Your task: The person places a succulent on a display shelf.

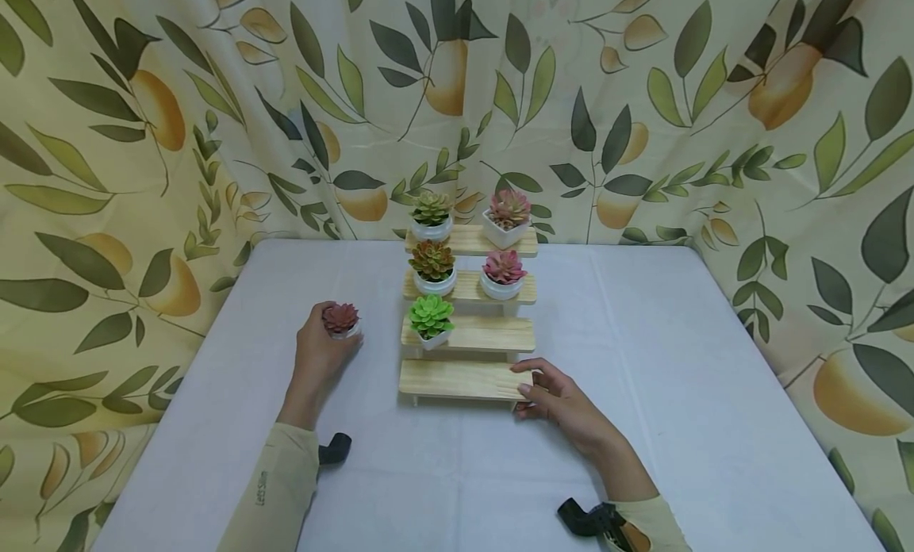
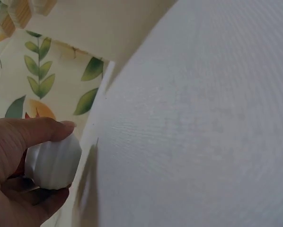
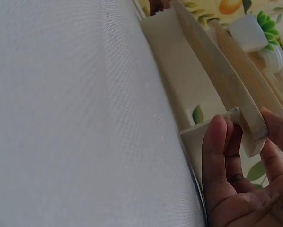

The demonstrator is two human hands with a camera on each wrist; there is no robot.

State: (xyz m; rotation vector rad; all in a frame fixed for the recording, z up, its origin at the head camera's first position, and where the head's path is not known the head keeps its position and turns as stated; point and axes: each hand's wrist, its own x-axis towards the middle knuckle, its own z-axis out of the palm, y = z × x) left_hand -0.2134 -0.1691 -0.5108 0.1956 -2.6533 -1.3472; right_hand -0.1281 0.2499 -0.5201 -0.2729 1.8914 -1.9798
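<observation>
My left hand (image 1: 319, 363) grips a small potted succulent (image 1: 341, 317) with dark red leaves, left of a stepped wooden stand (image 1: 457, 377). Its white ribbed pot (image 2: 55, 163) shows between thumb and fingers in the left wrist view; the leaves there are mostly hidden. At the right end of the stand's lowest, bare shelf, my right hand (image 1: 564, 405) holds the board, its fingers above and below the edge (image 3: 255, 142). A bright green succulent (image 1: 431, 318) in a white pot sits at the left of the shelf above.
Higher up stand an orange-brown succulent (image 1: 432, 262), a pink one (image 1: 503, 268), a pale green one (image 1: 431, 211) and a light pink one (image 1: 508, 211), all in white pots. A white cloth covers the table (image 1: 621, 338); a leaf-patterned curtain (image 1: 514, 84) hangs behind.
</observation>
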